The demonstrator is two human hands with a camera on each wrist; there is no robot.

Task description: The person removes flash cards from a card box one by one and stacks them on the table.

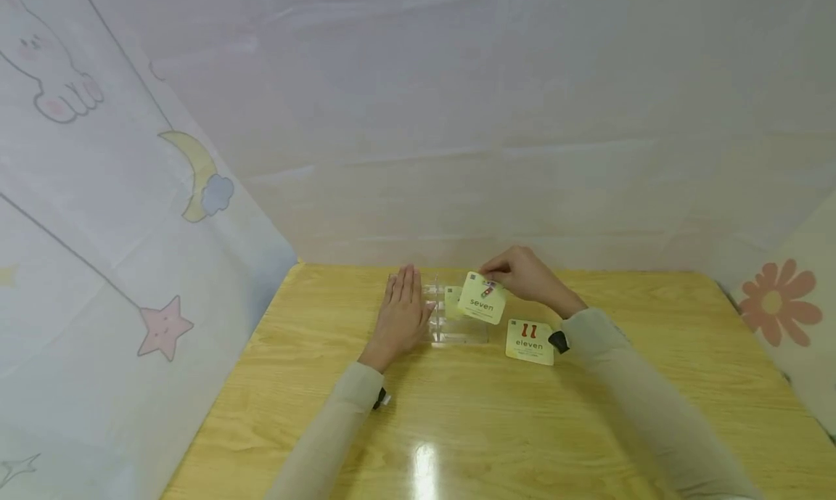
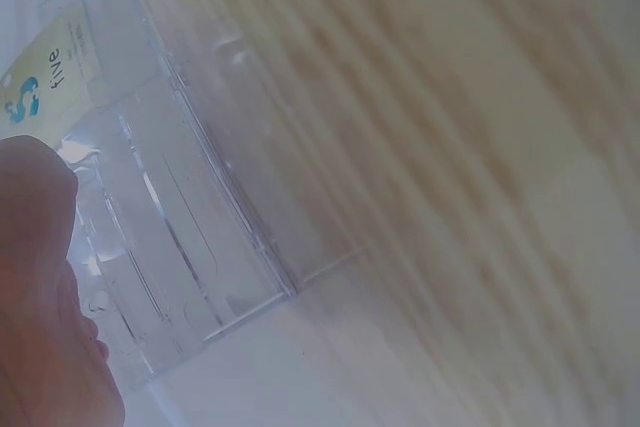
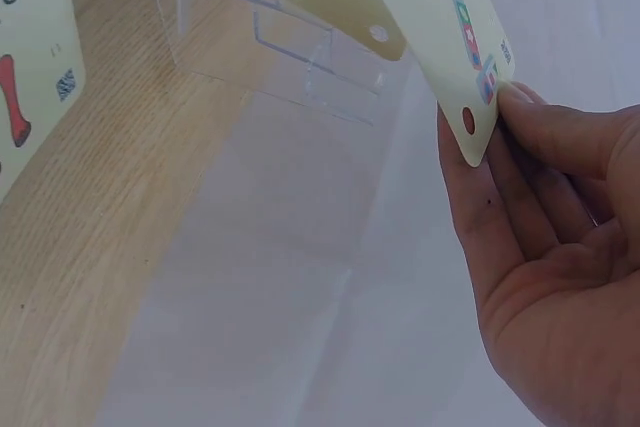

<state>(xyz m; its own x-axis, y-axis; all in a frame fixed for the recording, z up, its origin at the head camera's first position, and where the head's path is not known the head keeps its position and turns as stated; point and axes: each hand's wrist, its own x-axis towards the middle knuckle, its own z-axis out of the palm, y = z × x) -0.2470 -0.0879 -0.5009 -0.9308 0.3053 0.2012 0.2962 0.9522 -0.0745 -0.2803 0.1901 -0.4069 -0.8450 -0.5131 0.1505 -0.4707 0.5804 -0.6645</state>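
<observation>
My right hand (image 1: pixel 525 273) pinches a pale yellow number card reading "seven" (image 1: pixel 482 309) by its upper corner, thumb on the printed face. The card is tilted and overlaps the right part of a clear plastic stepped rack (image 1: pixel 462 337). In the right wrist view the thumb and fingers stand at the holed corner of the seven card (image 3: pixel 425 22). My left hand (image 1: pixel 400 320) lies with straight fingers over the rack's left end. Behind the seven card, a "five" card (image 2: pixel 62 72) stands in the rack, partly covered in the head view.
An "eleven" card (image 1: pixel 530 342) lies on the wooden table (image 1: pixel 470 420) to the right of the rack, close to my right wrist. A pale cloth wall (image 1: pixel 418 159) rises behind the table's far edge. Another printed cloth (image 1: pixel 215 297) hangs at the left.
</observation>
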